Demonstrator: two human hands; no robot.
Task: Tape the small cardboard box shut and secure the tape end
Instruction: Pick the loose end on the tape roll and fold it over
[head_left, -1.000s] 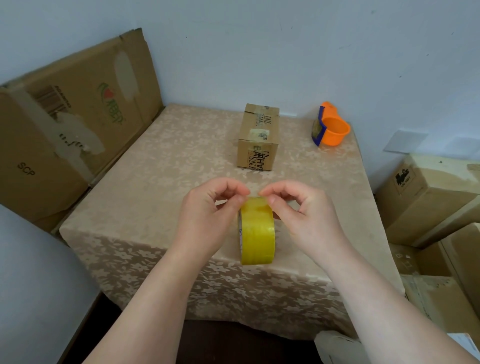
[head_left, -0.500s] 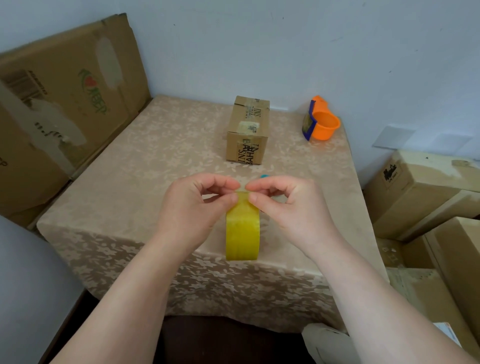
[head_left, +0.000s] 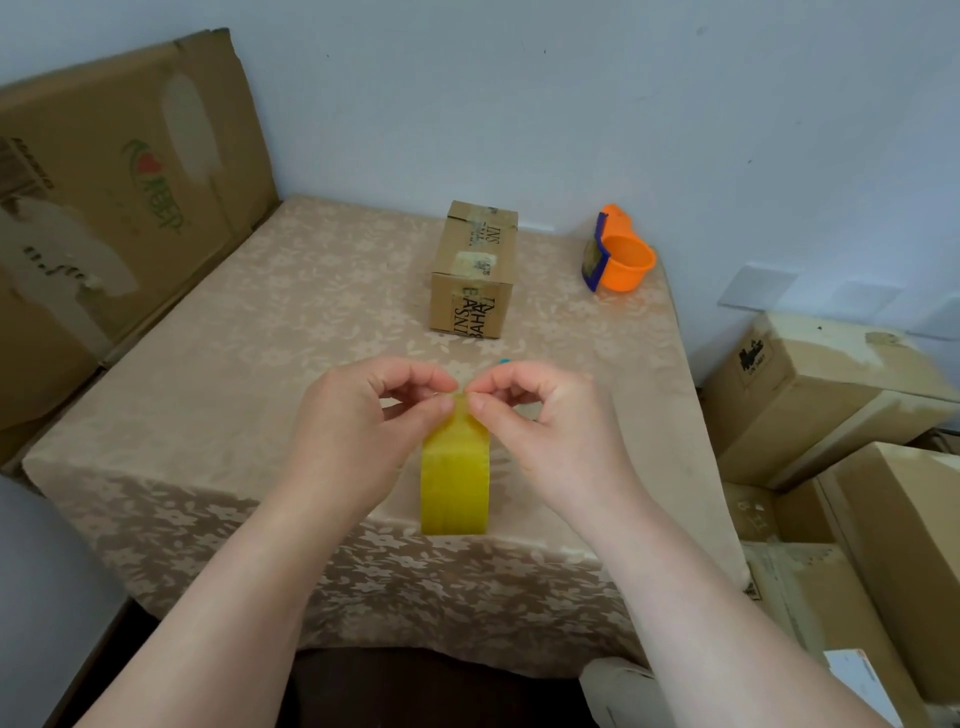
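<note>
Left hand: my left hand (head_left: 363, 436) sits at centre frame, thumb and forefinger pinched closed on the top of the tape roll (head_left: 456, 480).
Right hand: my right hand (head_left: 550, 436) mirrors it, fingertips nipped shut on the same top edge, touching the left ones.
Tape roll: yellow, upright on its edge, at the near edge of the table (head_left: 218, 374).
Small cardboard box (head_left: 474, 270): upper centre of frame, well apart from my hands, with old tape on its top.
Orange dispenser (head_left: 618, 260): right of the box, near the wall.
Large cartons (head_left: 109, 208): leaning at upper left.
</note>
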